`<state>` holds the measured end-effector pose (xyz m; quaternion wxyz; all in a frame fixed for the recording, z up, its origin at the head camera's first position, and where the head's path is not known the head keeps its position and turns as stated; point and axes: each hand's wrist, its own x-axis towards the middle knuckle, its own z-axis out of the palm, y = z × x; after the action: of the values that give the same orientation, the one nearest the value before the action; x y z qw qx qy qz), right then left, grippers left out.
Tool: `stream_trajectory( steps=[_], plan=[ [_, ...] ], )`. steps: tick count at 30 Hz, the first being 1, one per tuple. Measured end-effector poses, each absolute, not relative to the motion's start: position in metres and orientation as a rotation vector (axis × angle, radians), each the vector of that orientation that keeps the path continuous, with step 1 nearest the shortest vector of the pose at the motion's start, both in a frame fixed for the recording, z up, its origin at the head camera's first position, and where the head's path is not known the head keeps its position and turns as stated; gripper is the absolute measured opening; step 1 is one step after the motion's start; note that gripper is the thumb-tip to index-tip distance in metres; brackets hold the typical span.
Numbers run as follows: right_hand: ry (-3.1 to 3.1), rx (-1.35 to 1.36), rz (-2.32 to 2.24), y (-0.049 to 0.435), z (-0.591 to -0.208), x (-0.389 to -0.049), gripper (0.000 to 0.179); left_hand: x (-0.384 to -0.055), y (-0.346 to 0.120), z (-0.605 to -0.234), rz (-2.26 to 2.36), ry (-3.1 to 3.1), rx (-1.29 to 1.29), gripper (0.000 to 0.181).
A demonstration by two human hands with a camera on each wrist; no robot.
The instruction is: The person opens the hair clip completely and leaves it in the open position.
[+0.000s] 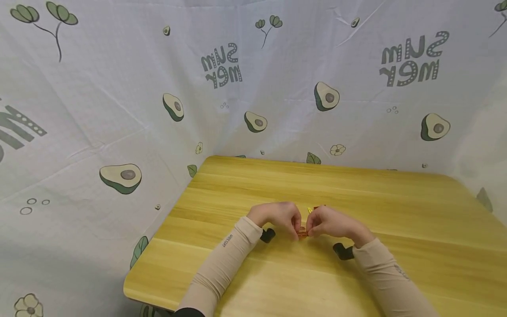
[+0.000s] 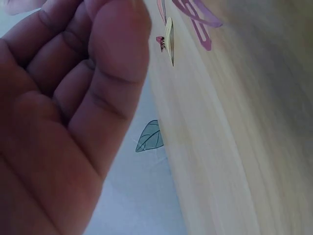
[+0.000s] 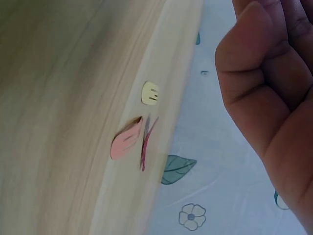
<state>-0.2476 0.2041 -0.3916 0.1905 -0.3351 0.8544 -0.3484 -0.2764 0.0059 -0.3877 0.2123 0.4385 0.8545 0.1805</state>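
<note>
Both hands meet over the middle of the table in the head view. Between them is a small reddish-orange looped strip piece (image 1: pixel 303 234), thin and with openings in it. My left hand (image 1: pixel 280 215) pinches its left side with curled fingers, and my right hand (image 1: pixel 330 221) pinches its right side; the fingertips are partly hidden. The left wrist view shows thin looped strips (image 2: pixel 199 19), tinted purple, near the left fingers. Beyond the hands lie a yellow slotted piece (image 3: pixel 149 93), a pink slotted piece (image 3: pixel 126 139) and a thin red curved piece (image 3: pixel 145 147).
The hands work over a wooden table (image 1: pixel 237 185) with rounded corners. A white cloth (image 1: pixel 285 66) printed with avocados hangs behind and to the left. Black wrist mounts (image 1: pixel 343 251) stick out below the beige sleeves (image 1: pixel 219 259).
</note>
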Motion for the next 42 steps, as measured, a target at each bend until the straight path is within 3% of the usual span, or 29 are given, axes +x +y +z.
stream_trajectory(
  steps=[42],
  plan=[
    [2.293,-1.007,-0.927,0.195,-0.412,-0.251,0.009,-0.267,0.019,-0.395,0.277,2.400,1.177,0.022]
  ],
)
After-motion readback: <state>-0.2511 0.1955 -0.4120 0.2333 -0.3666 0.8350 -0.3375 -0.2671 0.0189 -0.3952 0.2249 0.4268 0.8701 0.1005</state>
